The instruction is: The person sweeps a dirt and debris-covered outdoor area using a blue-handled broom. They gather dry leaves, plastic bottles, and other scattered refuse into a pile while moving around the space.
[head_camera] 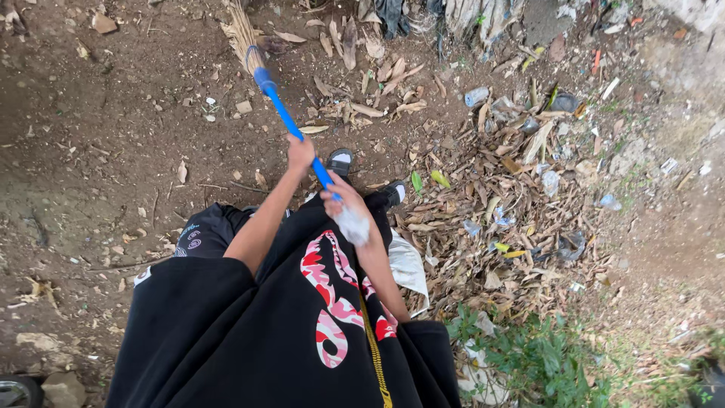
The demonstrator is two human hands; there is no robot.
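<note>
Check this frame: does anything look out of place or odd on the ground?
Yes. Litter is mixed into the dry leaf pile right of the broom: a plastic bottle, clear wrappers and yellow scraps. Both hands grip the broom.

**Clearance and Obstructions**

Open ground: bare dirt (pixel 98 151) at left, scattered only with small stones and twigs; passage is free there. Obstructions: a dense pile of dry leaves and litter (pixel 506 204) fills the right side. A green plant (pixel 544 363) blocks near right. Loose husks (pixel 362 75) lie far centre, just right of the broom head (pixel 243 34). A large stone (pixel 64 389) sits near left.
</note>
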